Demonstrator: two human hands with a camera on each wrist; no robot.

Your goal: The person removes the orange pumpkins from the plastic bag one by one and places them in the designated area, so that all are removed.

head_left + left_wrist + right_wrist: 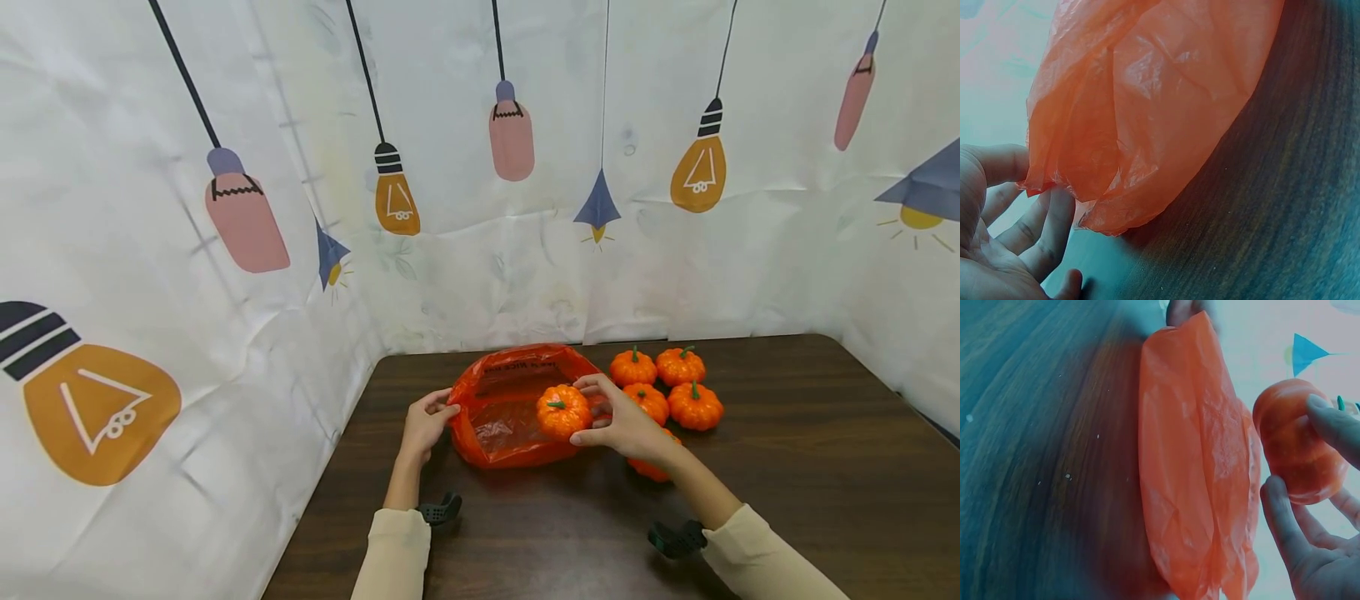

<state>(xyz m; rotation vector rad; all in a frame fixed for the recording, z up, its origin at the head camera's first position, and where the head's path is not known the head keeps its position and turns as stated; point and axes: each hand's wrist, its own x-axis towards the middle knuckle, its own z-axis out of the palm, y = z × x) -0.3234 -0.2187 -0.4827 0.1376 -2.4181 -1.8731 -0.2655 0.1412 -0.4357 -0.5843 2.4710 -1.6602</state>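
A red plastic bag [510, 454] lies on the table with its mouth spread wide. At its left rim my left hand [425, 427] pinches the edge between thumb and fingers; the left wrist view shows the same hand [1019, 219] on a corner of the bag [1147, 112]. My right hand [618, 421] grips a small orange pumpkin [564, 412] with a green stem, held over the right part of the bag's opening. In the right wrist view, thumb and fingers hold the pumpkin [1300, 447] from its sides, beside the bag [1185, 469].
Several more orange pumpkins [695, 406] sit in a cluster to the right of the bag, one partly hidden behind my right forearm. The dark wood table [795, 433] ends at a white printed curtain [465, 283] at the back and left.
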